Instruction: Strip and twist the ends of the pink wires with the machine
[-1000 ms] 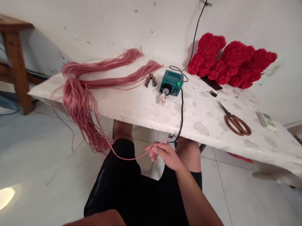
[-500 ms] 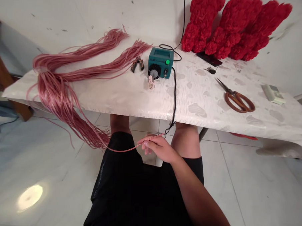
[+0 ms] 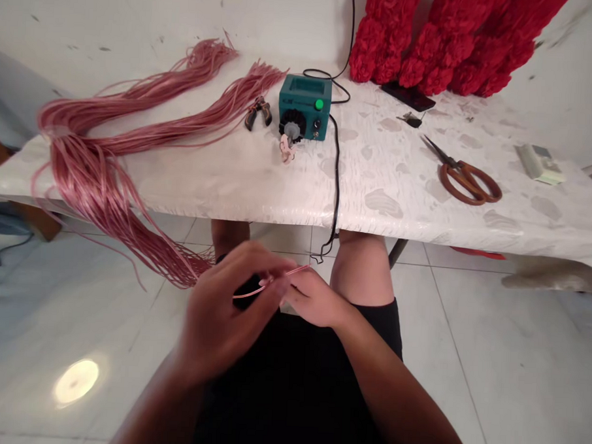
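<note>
Above my lap, my right hand [image 3: 317,298] is closed on a thin pink cord [image 3: 246,295], and the cord's end sticks out past the knuckles. My left hand [image 3: 223,310], somewhat blurred, meets it from the left, with thumb and forefinger pinched together at the cord. It covers part of the right fingers and of the cord. A long bundle of pink cords [image 3: 96,174] lies over the table's left side and droops off the front edge towards my knee.
On the patterned tablecloth [image 3: 371,166] stand a teal motor box [image 3: 305,108] with a black cable, black pliers [image 3: 258,113], scissors [image 3: 462,173], a dark phone [image 3: 408,96] and a small pale box [image 3: 540,164]. Red artificial flowers [image 3: 382,49] lean at the back wall.
My left hand has come in from below and closed at the cord beside my right hand. My right hand still holds the cord. The view has shifted slightly.
</note>
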The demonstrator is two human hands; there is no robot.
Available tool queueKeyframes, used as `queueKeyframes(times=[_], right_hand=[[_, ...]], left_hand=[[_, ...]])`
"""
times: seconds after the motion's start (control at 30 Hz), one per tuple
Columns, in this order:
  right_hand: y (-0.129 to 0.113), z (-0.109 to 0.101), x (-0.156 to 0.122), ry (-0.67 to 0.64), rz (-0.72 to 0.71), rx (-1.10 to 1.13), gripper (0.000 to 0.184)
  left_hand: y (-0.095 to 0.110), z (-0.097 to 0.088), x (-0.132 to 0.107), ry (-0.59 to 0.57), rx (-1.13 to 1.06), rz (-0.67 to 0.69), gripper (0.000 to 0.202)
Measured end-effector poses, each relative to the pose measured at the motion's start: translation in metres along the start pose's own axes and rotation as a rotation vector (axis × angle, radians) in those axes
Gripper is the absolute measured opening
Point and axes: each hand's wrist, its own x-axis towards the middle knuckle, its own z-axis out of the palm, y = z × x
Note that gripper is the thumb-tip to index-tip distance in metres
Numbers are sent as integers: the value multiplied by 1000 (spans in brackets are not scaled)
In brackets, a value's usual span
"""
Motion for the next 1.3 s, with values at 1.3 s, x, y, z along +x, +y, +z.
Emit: queueKeyframes(times=[1.3], right_hand=[[-44,-38,-30,121,-91,-122,9]], left_hand=[[-19,17,-17,-180,-180,-207,11]])
